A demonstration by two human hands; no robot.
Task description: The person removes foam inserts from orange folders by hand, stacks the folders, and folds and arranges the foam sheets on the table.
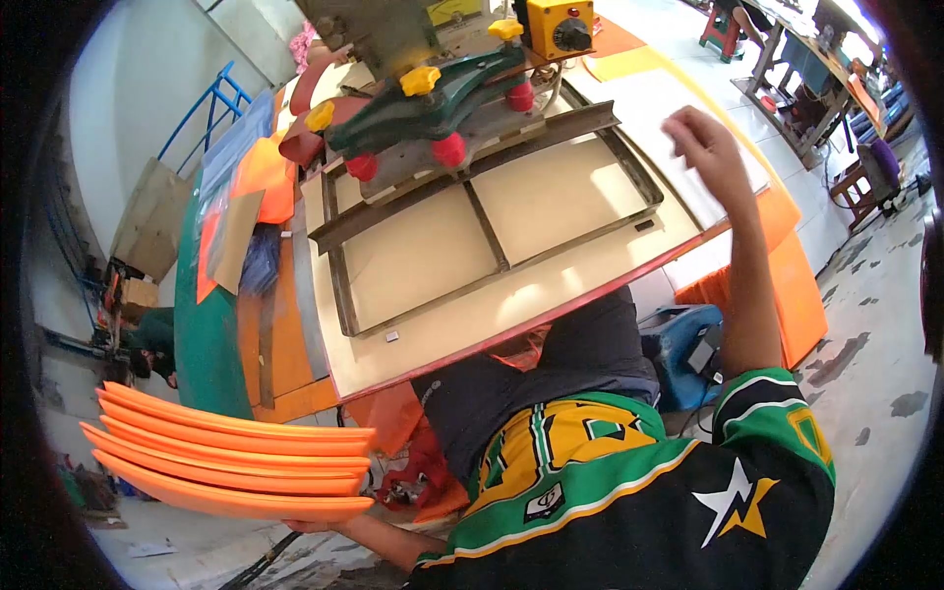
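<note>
My left hand (317, 526), at the lower left, supports a thick stack of orange sheets (236, 457) from below. The sheets bow slightly and lie in several layers; most of the hand is hidden under them. Raised over the right side of the work board is my right hand (710, 152), fingers loosely bent and somewhat blurred, with nothing visible in it. Below and left of that hand, a rectangular metal frame (501, 264) with a middle bar lies on the cream board (590, 265). A green press head (442, 98) with yellow and red knobs stands over the frame's far side.
A yellow control box (560, 27) with a black dial sits beside the press. Orange and blue sheets (265, 177) lie on the left over a green surface (211, 334). A blue plastic stool (680, 354) is by my legs. Another workbench (826, 59) stands at the far right.
</note>
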